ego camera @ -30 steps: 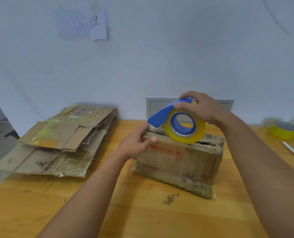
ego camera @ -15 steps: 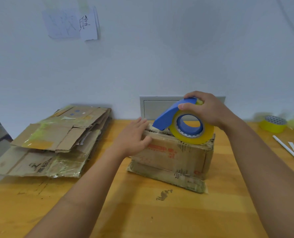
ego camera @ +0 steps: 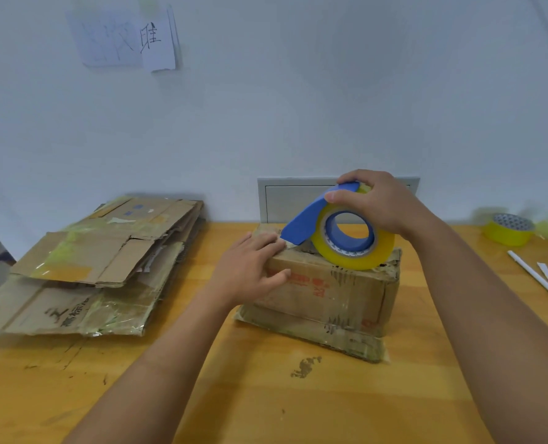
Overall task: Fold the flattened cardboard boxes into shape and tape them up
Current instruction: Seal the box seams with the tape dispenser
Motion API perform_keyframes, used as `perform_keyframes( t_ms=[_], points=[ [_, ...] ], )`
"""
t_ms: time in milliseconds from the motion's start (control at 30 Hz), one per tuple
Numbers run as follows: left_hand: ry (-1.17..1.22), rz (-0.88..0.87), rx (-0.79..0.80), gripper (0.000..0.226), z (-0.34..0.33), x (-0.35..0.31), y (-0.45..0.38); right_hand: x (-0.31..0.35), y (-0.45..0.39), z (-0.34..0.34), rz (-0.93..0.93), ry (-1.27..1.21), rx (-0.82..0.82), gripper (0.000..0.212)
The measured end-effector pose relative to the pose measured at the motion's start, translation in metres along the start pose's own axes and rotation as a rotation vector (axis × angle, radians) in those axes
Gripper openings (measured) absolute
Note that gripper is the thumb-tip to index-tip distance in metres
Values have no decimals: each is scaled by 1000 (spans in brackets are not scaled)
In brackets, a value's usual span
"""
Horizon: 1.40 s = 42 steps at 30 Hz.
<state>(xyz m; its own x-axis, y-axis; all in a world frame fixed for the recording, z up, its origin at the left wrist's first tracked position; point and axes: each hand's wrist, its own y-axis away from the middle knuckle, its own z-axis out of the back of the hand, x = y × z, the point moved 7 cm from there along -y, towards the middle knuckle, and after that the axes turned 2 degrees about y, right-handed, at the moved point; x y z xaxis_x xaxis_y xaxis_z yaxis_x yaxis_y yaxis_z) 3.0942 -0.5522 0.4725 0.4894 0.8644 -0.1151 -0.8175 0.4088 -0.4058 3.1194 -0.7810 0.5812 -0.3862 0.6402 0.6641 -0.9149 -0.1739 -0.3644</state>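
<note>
Cardboard box (ego camera: 327, 290), already folded into shape, stands near the middle of the wooden desk (ego camera: 202, 395), with a worn flap splayed out along its base. The left hand (ego camera: 250, 270) lies over the box's upper left corner, fingers (ego camera: 266, 243) straight and close together on the top edge and thumb against the front face, apparently pressing down the tape end. The right hand (ego camera: 375, 203) grips the blue tape dispenser (ego camera: 311, 216) from above, fingers curled round its handle and the yellow roll (ego camera: 352, 241), which rests on the box top; the cutter end sits right by the left fingertips.

Risks, as I judge them: the toothed cutter is very close to the left fingers, so a sudden pull could nick them. If the left hand lifts early, the tape end may peel off the dusty, old cardboard. The top looks crumpled and slightly open, so the strip could wrinkle or miss the seam. Pulling hard could also drag the light box across the desk.

A stack of flat boxes (ego camera: 99, 261) waits to the left; a spare roll (ego camera: 509, 229) sits far right.
</note>
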Motion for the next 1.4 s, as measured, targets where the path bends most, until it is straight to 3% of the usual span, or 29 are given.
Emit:
perform_keyframes(
  t_ms=[100, 433, 600, 867, 967, 1167, 1400],
  points=[
    [-37, 43, 39, 83, -5, 7, -3, 5, -3, -1, 6, 30, 0, 45],
    [9, 74, 100, 80, -3, 25, -6, 11, 0, 9, 7, 137, 83, 38],
    [11, 97, 163, 81, -1, 32, -11, 7, 13, 27, 12, 129, 76, 29],
    [-87, 125, 288, 71, -1, 29, -26, -5, 31, 42, -17, 122, -15, 36],
    [-125, 78, 241, 80, -1, 6, -27, -3, 31, 37, -23, 120, -18, 42],
    [-74, 98, 91, 123, -25, -44, -21, -2, 29, 36, -47, 107, -41, 43],
    [36, 125, -19, 106, -23, -29, -25, 1, 22, 48, -41, 101, -46, 43]
  ],
)
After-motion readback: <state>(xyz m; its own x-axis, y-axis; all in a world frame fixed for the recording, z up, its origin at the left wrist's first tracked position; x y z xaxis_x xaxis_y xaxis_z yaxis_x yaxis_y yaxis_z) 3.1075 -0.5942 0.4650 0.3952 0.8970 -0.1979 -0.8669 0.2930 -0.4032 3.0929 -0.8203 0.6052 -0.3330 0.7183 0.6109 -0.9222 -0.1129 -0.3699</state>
